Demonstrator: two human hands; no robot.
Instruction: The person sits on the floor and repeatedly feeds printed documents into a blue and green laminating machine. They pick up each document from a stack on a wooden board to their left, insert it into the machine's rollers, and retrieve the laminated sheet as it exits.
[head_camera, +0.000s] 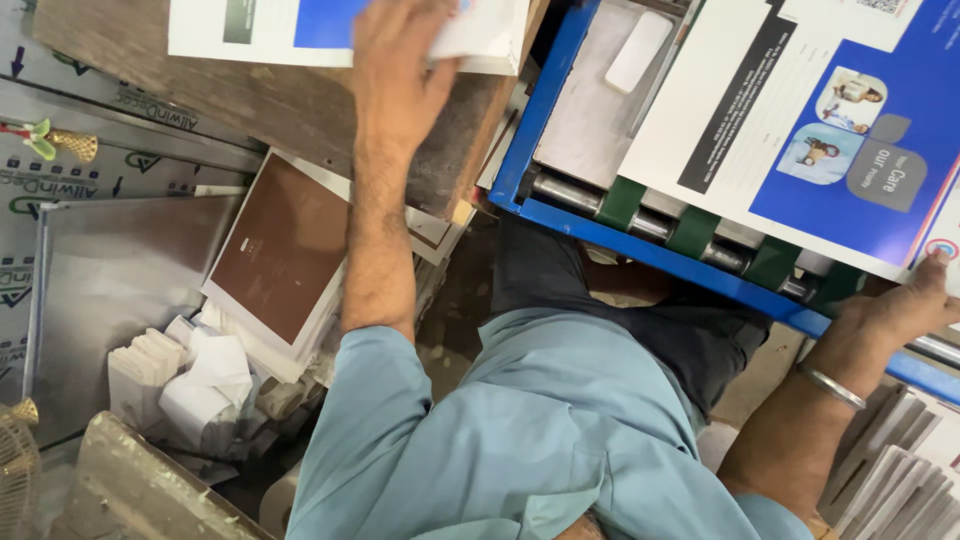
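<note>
White-and-blue printed sheet on blue machine; similar sheets top left.
</note>
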